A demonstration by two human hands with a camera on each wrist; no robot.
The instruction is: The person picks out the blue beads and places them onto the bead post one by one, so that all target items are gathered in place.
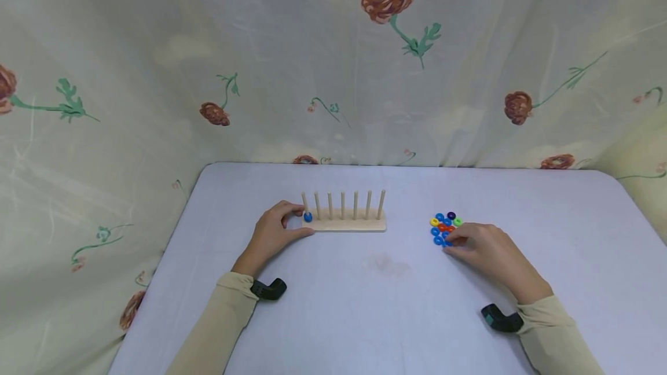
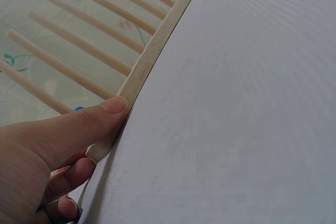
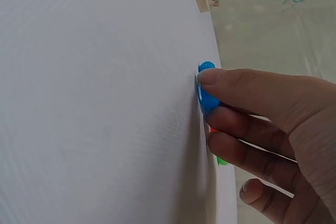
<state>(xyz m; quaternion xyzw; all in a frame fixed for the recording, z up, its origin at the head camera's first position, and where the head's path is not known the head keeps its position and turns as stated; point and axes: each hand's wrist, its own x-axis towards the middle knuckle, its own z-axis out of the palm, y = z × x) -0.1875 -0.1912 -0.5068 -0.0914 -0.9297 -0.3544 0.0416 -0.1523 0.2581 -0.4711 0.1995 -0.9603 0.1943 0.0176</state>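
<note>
A wooden peg rack (image 1: 344,225) with a row of several upright pegs stands left of the table's middle. My left hand (image 1: 271,229) grips its left end, thumb along the front edge of the base, as the left wrist view also shows. On the leftmost peg, low down, sits a dark blue bead (image 1: 308,217). To the right, my right hand (image 1: 484,247) pinches a blue ring (image 3: 208,101) between thumb and fingertips, down at the tabletop. Beside those fingers lies a cluster of small rings: blue (image 1: 435,231), yellow (image 1: 434,222), red, green (image 1: 457,222) and dark purple (image 1: 451,216).
A white-covered table (image 1: 333,317) carries everything, with a faint stain in front of the rack. Behind it and at the sides hangs a flowered curtain (image 1: 292,45). Black bands with camera mounts (image 1: 270,289) sit on both wrists.
</note>
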